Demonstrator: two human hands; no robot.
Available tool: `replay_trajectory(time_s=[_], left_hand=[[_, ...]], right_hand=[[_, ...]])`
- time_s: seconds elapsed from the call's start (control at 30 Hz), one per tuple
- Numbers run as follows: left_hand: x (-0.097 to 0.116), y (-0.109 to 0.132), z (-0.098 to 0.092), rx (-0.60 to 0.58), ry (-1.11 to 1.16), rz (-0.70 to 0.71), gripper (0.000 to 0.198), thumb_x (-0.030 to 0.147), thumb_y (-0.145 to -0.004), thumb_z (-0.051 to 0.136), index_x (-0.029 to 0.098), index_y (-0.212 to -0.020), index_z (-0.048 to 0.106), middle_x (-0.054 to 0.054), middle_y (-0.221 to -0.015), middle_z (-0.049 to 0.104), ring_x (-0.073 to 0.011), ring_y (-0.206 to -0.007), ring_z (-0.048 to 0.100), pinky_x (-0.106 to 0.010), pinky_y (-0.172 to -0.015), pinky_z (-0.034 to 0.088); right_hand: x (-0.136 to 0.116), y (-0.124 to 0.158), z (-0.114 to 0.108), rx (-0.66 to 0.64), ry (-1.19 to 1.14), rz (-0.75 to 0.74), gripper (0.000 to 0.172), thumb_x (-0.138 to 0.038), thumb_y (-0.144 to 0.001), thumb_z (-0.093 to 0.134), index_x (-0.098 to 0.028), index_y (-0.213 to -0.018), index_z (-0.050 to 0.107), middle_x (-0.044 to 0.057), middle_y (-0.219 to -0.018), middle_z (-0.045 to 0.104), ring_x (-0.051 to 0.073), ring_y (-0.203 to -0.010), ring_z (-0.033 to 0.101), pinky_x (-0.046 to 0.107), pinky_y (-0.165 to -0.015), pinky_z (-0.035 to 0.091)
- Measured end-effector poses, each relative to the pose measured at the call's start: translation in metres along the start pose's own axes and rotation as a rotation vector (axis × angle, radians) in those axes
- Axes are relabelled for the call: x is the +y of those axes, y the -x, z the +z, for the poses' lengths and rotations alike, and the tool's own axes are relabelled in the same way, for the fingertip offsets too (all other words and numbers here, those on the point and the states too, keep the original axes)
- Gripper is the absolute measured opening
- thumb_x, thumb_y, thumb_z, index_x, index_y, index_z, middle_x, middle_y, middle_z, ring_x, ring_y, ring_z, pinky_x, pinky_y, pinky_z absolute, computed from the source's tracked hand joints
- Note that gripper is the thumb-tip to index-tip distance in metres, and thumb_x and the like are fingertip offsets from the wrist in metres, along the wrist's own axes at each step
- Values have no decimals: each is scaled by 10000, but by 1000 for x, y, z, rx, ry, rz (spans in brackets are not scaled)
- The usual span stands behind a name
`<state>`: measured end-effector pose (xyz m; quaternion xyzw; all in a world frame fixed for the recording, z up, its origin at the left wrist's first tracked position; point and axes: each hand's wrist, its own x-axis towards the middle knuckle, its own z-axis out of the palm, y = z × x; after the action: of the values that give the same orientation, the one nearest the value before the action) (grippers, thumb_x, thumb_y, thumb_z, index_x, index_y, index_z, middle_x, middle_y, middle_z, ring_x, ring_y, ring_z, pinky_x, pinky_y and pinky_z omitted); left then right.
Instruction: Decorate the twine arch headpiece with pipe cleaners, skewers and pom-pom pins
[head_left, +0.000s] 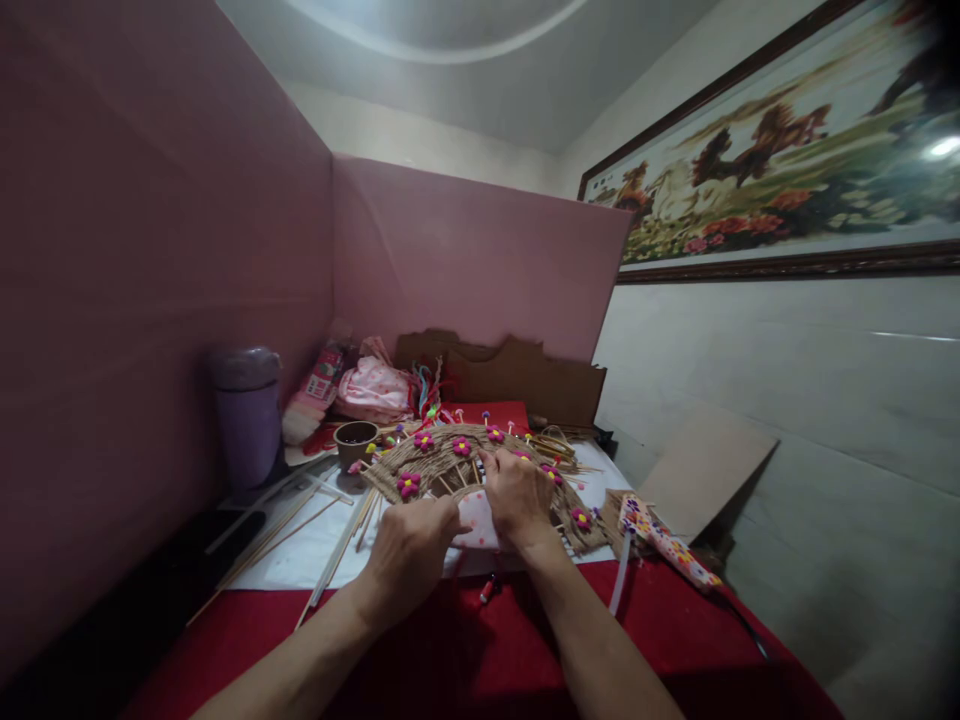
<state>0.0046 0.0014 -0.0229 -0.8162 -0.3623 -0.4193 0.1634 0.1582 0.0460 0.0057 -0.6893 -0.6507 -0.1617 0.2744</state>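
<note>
A fan-shaped craft piece of brown twine and thin sticks [390,465] lies in front of me, set with magenta flowers with yellow centres and colourful tips along its outer edge. White cloth with pink dots [478,522] covers its lower middle. My left hand [415,548] is closed at the fan's lower inner edge, thumb and fingertips against the dotted cloth. Higher up, my right hand [521,500] is closed over the fan's middle, fingertips at the sticks and twine. Its palm hides part of the fan. Exactly what the fingertips pinch is partly hidden.
A glue gun with flowered covering [667,543] lies at the right with a glue stick. Loose sticks [277,545] and a dark round cup [355,443] are at left, beside a purple lidded tumbler [247,420]. Torn cardboard [510,372] stands behind. Red cloth [480,660] covers the table.
</note>
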Motion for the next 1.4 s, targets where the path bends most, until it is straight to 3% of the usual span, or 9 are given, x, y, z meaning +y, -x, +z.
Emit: replay_trajectory(time_s=[0.2,0.4,0.8,1.0,1.13,1.23,1.4], left_hand=[[1,-1,2,-35,93,-25,155,67,-775,478,179,-696,550,-5,-618,589,-133,-565,534,-237,-530,361],[5,-5,-3,-39,120,-116,182,125,-847,416,178,-733,548,-15,-648,596,-136,-592,543,-240,-557,381],[0,0,2,5,149,-273,169,231,-892,407,208,-821,559,-4,-678,651,-151,-633,620,-236,-579,391],[-2,-4,0,2,195,-482,99,202,-856,443,212,-848,541,-11,-695,649,-163,-633,607,-247,-594,396],[-2,-6,-3,-91,230,-564,118,170,-839,433,218,-800,534,-6,-686,635,-164,-646,593,-244,-580,380],[-3,-7,-4,-137,210,-596,111,155,-816,450,218,-789,538,-3,-665,625,-170,-638,589,-249,-571,359],[-6,-8,-3,-66,228,-585,116,127,-799,450,215,-824,523,-4,-695,635,-169,-673,608,-246,-594,369]], right_hand=[[-1,1,4,-48,-56,28,300,-423,-896,415,-213,-849,624,63,-738,701,199,-682,653,267,-562,324],[-2,0,10,-25,-175,89,87,-238,-804,535,-234,-837,615,21,-728,692,178,-680,642,261,-543,279],[1,2,1,366,-354,115,186,-276,-862,448,-189,-880,612,20,-713,690,167,-627,610,245,-583,303],[8,1,4,439,-392,82,290,-353,-880,395,-166,-949,606,53,-769,700,193,-673,630,254,-631,352],[9,-1,4,444,-391,74,274,-315,-881,399,-159,-944,615,58,-775,698,193,-684,628,255,-646,362],[8,-3,4,418,-374,70,245,-282,-880,424,-159,-943,627,63,-812,704,188,-706,628,253,-655,361],[6,-7,8,375,-358,42,207,-204,-876,445,-171,-925,643,58,-863,707,165,-773,629,234,-667,353]])
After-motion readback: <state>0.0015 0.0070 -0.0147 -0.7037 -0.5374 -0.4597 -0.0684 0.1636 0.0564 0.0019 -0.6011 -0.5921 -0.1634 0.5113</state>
